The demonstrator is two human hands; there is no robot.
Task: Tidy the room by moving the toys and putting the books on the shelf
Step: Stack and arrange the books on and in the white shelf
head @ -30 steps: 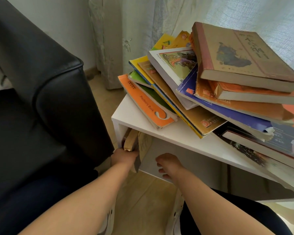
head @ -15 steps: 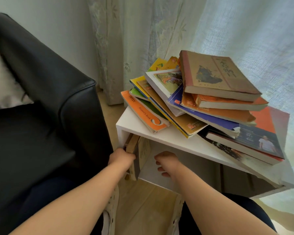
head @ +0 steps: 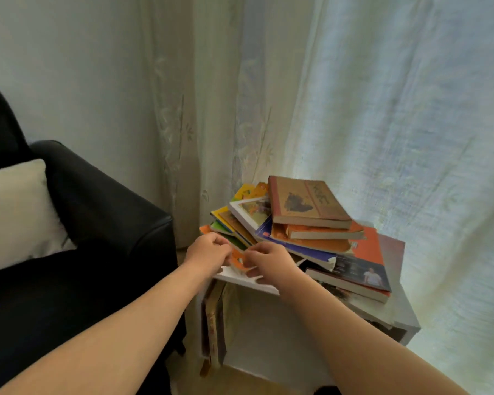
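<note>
Likely risk: the orange book (head: 238,259) sits under the leaning pile (head: 308,220) at the near-left corner of the shelf (head: 234,276), so tugging it could slide the upper books off the front edge. It lies flat, long axis running from the front edge back toward the far-left corner. Left hand (head: 208,250) curls round its left side; right hand (head: 270,262) pinches its near end.

The sofa (head: 103,206) on the left is black leather or something like it, smooth with a dull sheen. The cushion (head: 15,212) on it is pale matt cloth. The curtain (head: 382,109) on the right is thin, coarse-woven cloth that lets light through. The shelf (head: 268,323) is smooth white board. The orange book (head: 238,262) has a glossy paper cover; the top book (head: 305,201) has a matt, worn brown one.
</note>
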